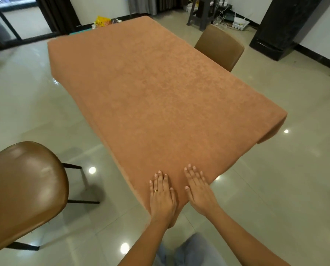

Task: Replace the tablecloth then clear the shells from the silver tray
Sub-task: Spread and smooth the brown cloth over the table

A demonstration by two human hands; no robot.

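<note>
Both hands lie flat, fingers spread and holding nothing, at the near corner of the worktop: the left hand (161, 194) with a ring, the right hand (198, 191) just beside it. Under them the orange-brown tablecloth (150, 89) covers the whole top and hangs over its edges. One brown chair (20, 189) stands near left, another chair (220, 48) at the far right side.

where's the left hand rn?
In the head view the left hand lies flat, palm down, on the near corner of the orange tablecloth, low in frame, just left of the right hand, also flat on the cloth.
</note>
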